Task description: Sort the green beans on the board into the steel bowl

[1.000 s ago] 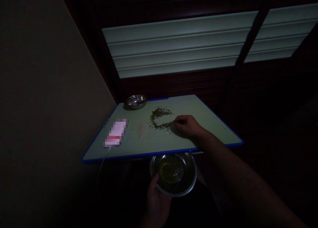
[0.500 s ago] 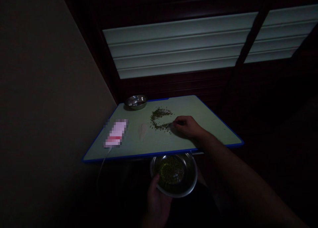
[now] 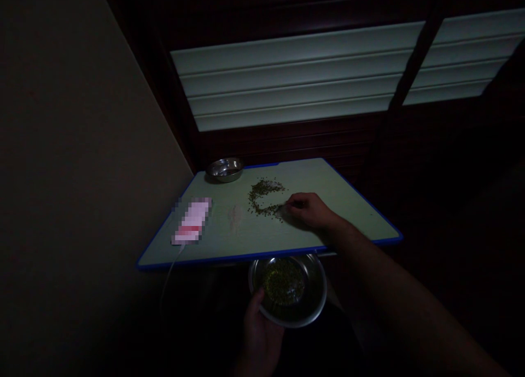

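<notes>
Seeds [image 3: 262,189] are lying scattered across the table [image 3: 348,202], and more are covering the bottom of the bowl [image 3: 315,297] below the near edge. My left hand [image 3: 263,333] is clamping the bowl's left rim; my right hand [image 3: 309,208] is pinching a thin pale thing [image 3: 281,210], too dim to identify. A slackening left grip is risking spillage; a hard flick, stray seeds.

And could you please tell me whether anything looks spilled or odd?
Loose green beans lie scattered on the table, outside the held steel bowl, which looks untidy; whether spilled or deliberately spread, I cannot tell.
</notes>
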`<state>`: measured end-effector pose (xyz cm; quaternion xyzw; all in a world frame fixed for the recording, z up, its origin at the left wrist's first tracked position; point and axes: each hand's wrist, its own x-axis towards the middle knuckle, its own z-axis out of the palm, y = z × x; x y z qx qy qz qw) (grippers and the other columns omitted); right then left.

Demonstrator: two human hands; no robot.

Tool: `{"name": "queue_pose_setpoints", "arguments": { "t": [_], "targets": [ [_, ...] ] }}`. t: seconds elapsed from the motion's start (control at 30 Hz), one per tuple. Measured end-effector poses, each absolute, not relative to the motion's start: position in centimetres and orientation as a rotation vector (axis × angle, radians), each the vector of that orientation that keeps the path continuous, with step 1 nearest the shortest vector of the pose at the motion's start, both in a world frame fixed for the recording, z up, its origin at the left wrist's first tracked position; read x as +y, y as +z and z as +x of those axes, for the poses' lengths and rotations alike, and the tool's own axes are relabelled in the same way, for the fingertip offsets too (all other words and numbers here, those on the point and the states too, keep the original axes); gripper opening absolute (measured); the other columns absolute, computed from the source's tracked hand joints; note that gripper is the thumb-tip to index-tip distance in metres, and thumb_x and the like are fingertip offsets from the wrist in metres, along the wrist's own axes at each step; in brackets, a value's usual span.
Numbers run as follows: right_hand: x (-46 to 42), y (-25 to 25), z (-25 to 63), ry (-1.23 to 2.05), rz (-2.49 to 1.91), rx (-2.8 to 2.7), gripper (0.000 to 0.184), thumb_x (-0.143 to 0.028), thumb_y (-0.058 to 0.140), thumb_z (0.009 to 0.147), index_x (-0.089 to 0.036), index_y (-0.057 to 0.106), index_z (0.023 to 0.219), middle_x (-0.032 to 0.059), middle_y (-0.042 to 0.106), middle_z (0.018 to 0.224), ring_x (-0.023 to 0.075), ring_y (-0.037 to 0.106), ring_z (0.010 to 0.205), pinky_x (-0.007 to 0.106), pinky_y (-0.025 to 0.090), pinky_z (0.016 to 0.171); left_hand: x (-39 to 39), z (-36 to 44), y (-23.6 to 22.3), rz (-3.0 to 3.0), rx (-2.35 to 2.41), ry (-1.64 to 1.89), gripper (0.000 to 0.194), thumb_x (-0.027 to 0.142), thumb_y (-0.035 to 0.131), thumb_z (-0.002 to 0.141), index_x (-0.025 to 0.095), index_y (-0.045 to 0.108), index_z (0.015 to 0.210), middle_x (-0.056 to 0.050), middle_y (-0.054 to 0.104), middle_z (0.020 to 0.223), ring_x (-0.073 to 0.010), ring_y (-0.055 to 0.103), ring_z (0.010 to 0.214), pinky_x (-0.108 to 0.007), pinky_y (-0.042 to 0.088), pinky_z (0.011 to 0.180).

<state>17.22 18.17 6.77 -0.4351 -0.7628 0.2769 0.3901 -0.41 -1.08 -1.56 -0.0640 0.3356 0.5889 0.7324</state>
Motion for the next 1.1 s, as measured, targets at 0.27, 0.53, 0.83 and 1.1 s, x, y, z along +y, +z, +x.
{"name": "queue_pose_setpoints", "arguments": {
  "t": [0.27,0.53,0.83,1.1],
  "targets": [
    [17.81,7.05,17.12,0.820,-1.080,-1.930,0.013,-0.027,0.061,0.069,-0.016,0.068,0.070,0.0023,0.065,0.068,0.0154,0.057,0.067,0.029,0.044,0.067,-0.86,-0.37,-1.56,-0.134,0.729,1.296,0.030,0.025,0.054,0.088,0.022,0.073,0.111,-0.007,0.079,0.098,-0.0247,0.070,0.101,-0.047,0.041,0.106],
    [17.96,6.75,16.92,0.794,-1.098,-1.938,0.017,-0.030,0.060,0.071,-0.015,0.068,0.071,0.0018,0.063,0.065,0.0141,0.055,0.064,0.028,0.043,0.064,-0.95,-0.31,-1.58,-0.172,0.735,1.312,0.031,0.023,0.057,0.086,0.022,0.072,0.114,-0.008,0.079,0.099,-0.0259,0.069,0.103,-0.047,0.042,0.105],
    [18.11,6.79,17.11,0.622,-1.205,-1.930,0.012,-0.023,0.058,0.072,-0.015,0.068,0.070,0.0023,0.065,0.064,0.0141,0.055,0.062,0.027,0.042,0.062,-0.97,-0.26,-1.30,-0.165,0.726,1.313,0.033,0.025,0.056,0.087,0.023,0.070,0.117,-0.007,0.078,0.100,-0.0255,0.069,0.103,-0.047,0.043,0.104],
    [17.86,6.99,16.78,0.627,-1.192,-1.918,0.015,-0.025,0.057,0.073,-0.014,0.069,0.072,0.0024,0.066,0.066,0.0142,0.056,0.063,0.026,0.042,0.062,-1.10,-0.39,-1.84,-0.152,0.687,1.302,0.029,0.025,0.056,0.087,0.023,0.073,0.111,-0.007,0.079,0.100,-0.0245,0.070,0.101,-0.046,0.044,0.104]
  ]
}}
